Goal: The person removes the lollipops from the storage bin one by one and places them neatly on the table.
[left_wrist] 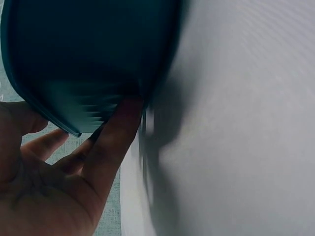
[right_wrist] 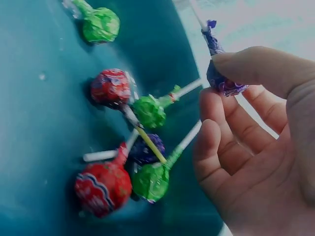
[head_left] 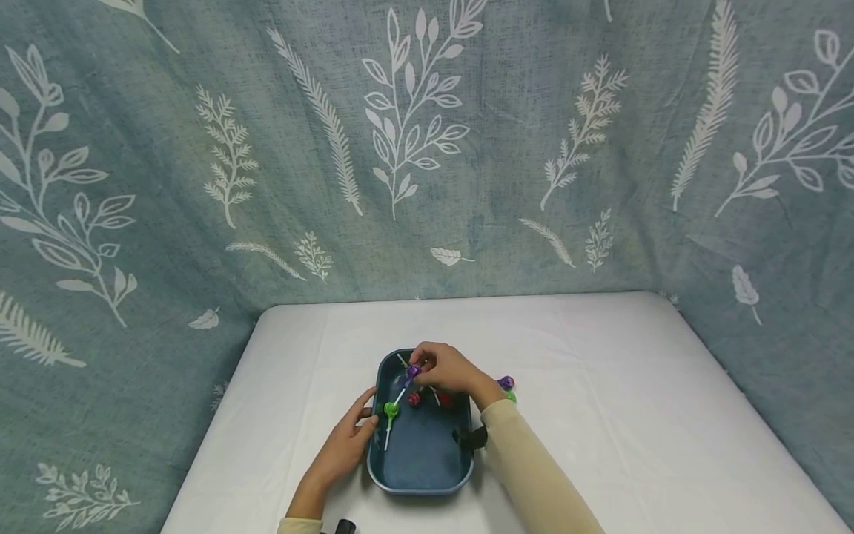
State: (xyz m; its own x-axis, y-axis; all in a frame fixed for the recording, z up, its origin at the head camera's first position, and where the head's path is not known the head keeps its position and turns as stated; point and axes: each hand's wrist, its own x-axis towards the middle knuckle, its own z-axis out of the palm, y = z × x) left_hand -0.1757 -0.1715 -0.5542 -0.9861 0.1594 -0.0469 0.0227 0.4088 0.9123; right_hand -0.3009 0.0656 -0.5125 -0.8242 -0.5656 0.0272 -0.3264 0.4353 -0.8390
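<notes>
Right hand (right_wrist: 261,172) pinches a purple lollipop (right_wrist: 224,81); left hand (head_left: 345,445), fingers (left_wrist: 106,152) apart, touches the blue tray (head_left: 427,460).

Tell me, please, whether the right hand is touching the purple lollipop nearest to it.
Touching: the right wrist view shows the right hand pinching that purple lollipop, its thumb pressed against it.

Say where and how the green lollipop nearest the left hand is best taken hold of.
Probably pinch the green lollipop by its round wrapped head, coming from above and slightly from the right. It lies on its side, its bulky head exposed and apart from the nearest red lollipop; the left hand at the left wall of the blue tray crowds that side.
</notes>
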